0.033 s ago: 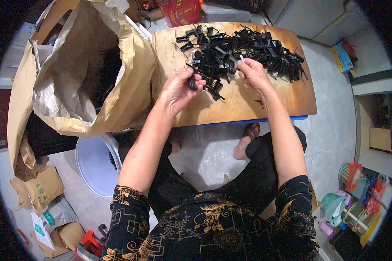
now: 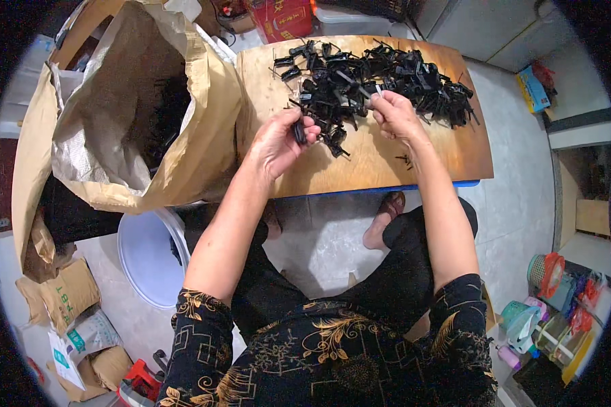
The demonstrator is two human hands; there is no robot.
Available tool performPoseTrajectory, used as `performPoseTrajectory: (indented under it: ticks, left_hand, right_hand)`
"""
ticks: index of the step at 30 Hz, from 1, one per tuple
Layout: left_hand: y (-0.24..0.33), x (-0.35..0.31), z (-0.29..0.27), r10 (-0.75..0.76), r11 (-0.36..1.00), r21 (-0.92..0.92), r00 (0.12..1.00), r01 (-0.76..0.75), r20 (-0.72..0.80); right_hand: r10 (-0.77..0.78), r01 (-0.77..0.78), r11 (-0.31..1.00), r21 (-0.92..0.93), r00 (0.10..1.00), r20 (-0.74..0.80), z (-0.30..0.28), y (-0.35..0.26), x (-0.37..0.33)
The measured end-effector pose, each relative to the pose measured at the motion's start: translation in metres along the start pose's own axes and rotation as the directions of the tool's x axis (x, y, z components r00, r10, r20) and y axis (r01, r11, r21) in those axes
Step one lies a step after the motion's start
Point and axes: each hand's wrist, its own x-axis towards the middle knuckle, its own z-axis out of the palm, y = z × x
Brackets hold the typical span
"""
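Observation:
My left hand (image 2: 282,142) is closed around a small black plastic part (image 2: 299,131), mostly hidden by the fingers, at the near left edge of a pile of black plastic parts (image 2: 407,71). The pile spreads over a wooden board (image 2: 360,169). My right hand (image 2: 395,117) pinches a slim grey stick-like tool (image 2: 354,84), which points away to the left over the pile. A short pale piece (image 2: 377,89) shows by the right thumb. I cannot make out the tool's exact kind. A few thin black scraps (image 2: 404,161) lie near the board's front edge.
Left of the board stands a large open paper sack (image 2: 214,115) with black parts inside. Below it is a white round tub (image 2: 146,258). Packed bags (image 2: 71,292) lie at the lower left, and a red box (image 2: 278,19) is behind the board. Household items (image 2: 557,325) crowd the lower right.

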Motion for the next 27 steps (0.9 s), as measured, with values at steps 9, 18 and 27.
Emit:
performPoseTrajectory:
  ticks: [9,18,27]
  left_hand:
    - [-0.018,0.006,0.031,0.054,0.979,0.186,0.991,-0.076,0.124]
    - [-0.015,0.007,0.029,0.140,0.990,0.010,0.972,-0.144,0.188]
    - [-0.011,0.002,0.026,0.169,0.983,0.051,0.980,-0.175,0.105]
  right_hand:
    - [-0.172,0.168,0.983,0.075,0.983,0.062,0.017,-0.001,-0.020]
    - [-0.480,0.500,0.864,-0.068,0.856,0.193,0.047,0.020,-0.027]
    - [-0.410,0.439,0.884,-0.158,0.893,0.187,0.052,0.025,-0.027]
